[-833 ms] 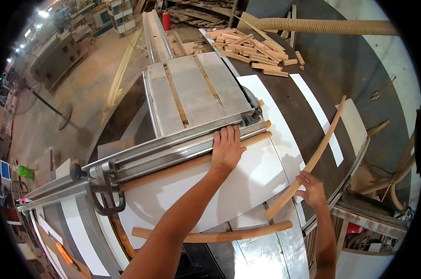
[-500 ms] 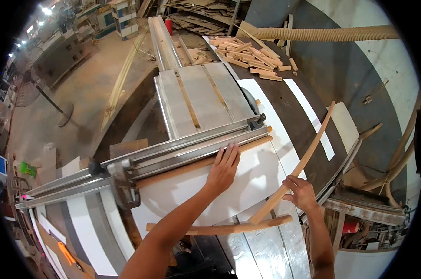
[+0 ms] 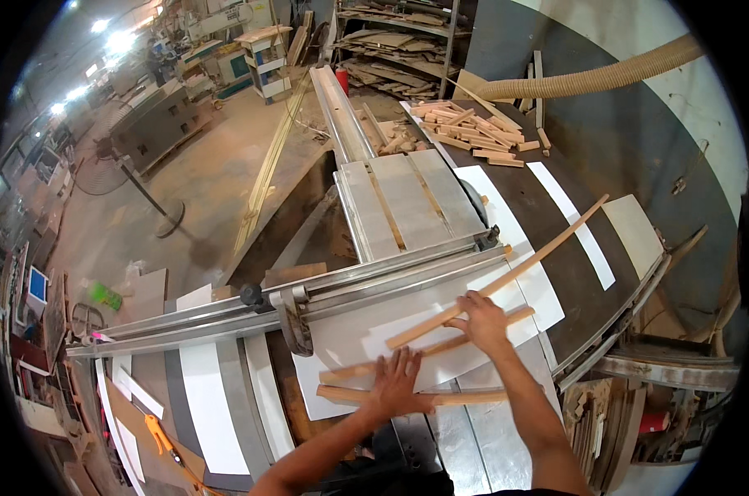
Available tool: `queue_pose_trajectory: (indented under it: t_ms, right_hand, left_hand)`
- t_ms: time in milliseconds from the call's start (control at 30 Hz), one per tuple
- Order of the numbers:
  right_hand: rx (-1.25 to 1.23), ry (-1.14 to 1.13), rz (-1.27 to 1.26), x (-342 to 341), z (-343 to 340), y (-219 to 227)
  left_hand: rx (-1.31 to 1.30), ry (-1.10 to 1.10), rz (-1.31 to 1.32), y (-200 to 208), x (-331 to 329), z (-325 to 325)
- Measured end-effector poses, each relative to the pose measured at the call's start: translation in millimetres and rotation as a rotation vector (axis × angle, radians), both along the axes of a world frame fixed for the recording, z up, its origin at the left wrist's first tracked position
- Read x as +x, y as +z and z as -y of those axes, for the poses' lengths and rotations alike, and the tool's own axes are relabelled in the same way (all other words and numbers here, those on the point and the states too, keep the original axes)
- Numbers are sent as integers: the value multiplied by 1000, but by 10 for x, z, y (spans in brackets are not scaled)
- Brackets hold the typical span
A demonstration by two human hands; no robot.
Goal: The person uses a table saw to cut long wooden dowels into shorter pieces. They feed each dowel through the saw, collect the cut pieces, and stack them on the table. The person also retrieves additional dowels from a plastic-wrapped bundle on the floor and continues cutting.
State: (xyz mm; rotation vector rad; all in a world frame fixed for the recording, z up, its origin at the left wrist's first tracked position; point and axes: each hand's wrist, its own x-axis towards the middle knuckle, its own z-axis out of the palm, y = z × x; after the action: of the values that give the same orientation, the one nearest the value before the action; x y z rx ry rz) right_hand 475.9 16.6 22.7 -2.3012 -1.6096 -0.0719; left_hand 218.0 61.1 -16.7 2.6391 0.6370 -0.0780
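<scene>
Your left hand [image 3: 397,382] is nearest to you, with the fingers spread over two wooden strips. I cannot tell if it grips them or only rests on them. The near strip [image 3: 465,398] passes under this hand and reaches over the metal tabletop [image 3: 469,450]. Just beyond it, the middle strip [image 3: 507,320] lies at a slant on the white panel [image 3: 354,331], and your left fingers cross it.

A little farther, your right hand [image 3: 482,321] is closed around the far strip [image 3: 548,250]. This strip is pointing away from you to the right, with its lower end above the white panel. On the left side, an orange-handled tool [image 3: 155,434] lies on a brown board.

Behind the strips, a dark clamp [image 3: 292,324] stands at the metal fence [image 3: 391,285], and beyond the fence there is a grey slotted plate [image 3: 416,198]. Farther to the right, a pile of short wooden blocks [image 3: 465,128] lies near a ribbed hose [image 3: 589,87]. At the back, a shelf holds stacked boards [image 3: 399,50].
</scene>
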Motion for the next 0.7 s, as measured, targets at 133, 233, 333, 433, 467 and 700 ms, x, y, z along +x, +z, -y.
queue_pose_trajectory:
  t_ms: [133, 233, 333, 433, 467, 700]
  right_hand:
    - [-91, -22, -49, -326, -493, -293]
    - [0, -19, -102, -537, -643, -558]
    - [97, 64, -226, -464, -596, -654]
    - [210, 165, -263, 49, -303, -862]
    - [182, 174, -382, 380, -169, -808]
    - [3, -385, -86, 2751, 517, -664]
  left_hand:
    - [5, -72, 87, -148, -197, 244]
    - [-55, -84, 142, -183, -229, 261]
    - [-79, 2, 152, 58, -92, 107]
    - [19, 79, 118, 122, 242, -396]
    - [128, 130, 131, 68, 371, -589]
    - [376, 169, 291, -219, 1078, -1479]
